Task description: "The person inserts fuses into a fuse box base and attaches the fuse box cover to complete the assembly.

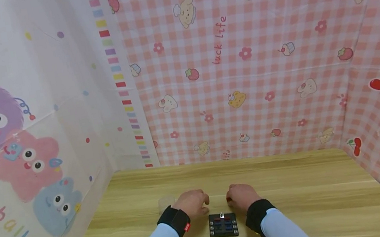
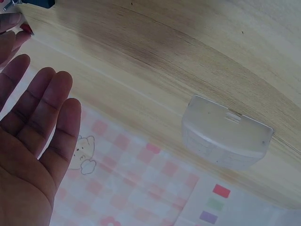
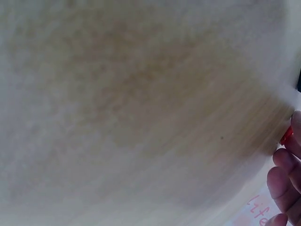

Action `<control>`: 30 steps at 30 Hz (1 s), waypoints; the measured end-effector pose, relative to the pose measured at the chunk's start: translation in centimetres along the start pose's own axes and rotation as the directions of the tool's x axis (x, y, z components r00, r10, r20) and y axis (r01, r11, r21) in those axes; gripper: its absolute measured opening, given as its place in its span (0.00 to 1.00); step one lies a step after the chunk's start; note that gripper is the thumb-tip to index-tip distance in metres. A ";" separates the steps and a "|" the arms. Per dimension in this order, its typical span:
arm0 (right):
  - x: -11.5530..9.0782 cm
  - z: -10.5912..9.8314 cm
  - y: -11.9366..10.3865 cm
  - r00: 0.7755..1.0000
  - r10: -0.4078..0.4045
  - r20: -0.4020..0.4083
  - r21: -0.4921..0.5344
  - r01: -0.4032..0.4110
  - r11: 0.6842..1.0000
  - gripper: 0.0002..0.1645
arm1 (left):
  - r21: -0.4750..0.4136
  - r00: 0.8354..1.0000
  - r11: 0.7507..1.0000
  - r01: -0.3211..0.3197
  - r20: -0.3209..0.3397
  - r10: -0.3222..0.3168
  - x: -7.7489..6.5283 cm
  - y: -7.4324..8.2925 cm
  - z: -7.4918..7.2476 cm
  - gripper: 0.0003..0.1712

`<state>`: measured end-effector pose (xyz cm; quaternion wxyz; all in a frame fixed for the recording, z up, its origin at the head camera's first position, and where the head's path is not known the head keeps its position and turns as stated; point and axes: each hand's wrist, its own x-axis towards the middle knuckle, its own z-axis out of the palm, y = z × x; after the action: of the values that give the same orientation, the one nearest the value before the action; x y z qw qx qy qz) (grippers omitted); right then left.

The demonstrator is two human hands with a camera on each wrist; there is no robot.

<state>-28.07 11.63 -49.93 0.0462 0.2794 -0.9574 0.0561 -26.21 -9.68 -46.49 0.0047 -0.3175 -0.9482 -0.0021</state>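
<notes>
A black fuse block (image 1: 224, 232) with red and blue blade fuses in its middle lies on the table between my forearms. Metal screw terminals line its left and right sides, and one more sits at its far edge. My right hand (image 1: 242, 197), just beyond the block to the right, pinches a small red blade fuse (image 3: 287, 135) between thumb and fingers; the fingers hide most of it. Across from it, my left hand (image 1: 191, 204) hovers beyond the block's left side. Its fingers (image 2: 63, 87) are loosely bent and hold nothing.
A clear plastic cover (image 2: 225, 134) stands on the wood-grain table (image 1: 299, 184), left of my left hand. Printed cloth sheets (image 1: 241, 63) hang behind the table and along both sides. Each wrist wears a black band (image 1: 174, 220).
</notes>
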 end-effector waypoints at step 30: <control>-0.1 0.1 0.4 0.999 -0.025 -0.026 0.041 0.027 0.999 0.09 | -0.004 1.000 1.000 -0.009 0.002 0.009 0.1 0.1 0.4 0.08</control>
<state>-28.23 11.95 -50.08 0.0535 0.2920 -0.9517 0.0788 -26.28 -9.54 -46.88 0.0031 -0.3216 -0.9469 -0.0036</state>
